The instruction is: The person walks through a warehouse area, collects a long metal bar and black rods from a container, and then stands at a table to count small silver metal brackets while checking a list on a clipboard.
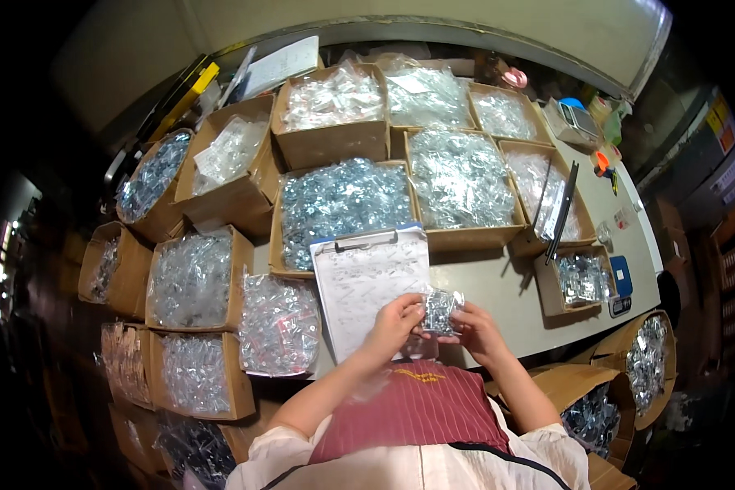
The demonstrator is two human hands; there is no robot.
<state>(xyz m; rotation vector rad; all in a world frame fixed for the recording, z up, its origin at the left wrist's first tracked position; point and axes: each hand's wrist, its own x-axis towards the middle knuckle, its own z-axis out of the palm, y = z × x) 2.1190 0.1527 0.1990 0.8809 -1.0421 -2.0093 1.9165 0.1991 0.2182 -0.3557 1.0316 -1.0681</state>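
Note:
Between my two hands I hold a small clear plastic bag of metal hardware, just over the lower right corner of a clipboard. My left hand pinches the bag's left side. On its right side the fingers of my right hand are closed. The kind of metal parts inside is too small to make out. Under the bag lies the clipboard with a printed sheet, its metal clip at the far end. Beyond it stands a cardboard box of loose bluish metal parts.
Around the table stand several cardboard boxes of bagged parts. Black rods lean across a box at the right. Nearby are a box of metal pieces, a small blue-topped scale and a larger scale. More filled boxes sit below the edge.

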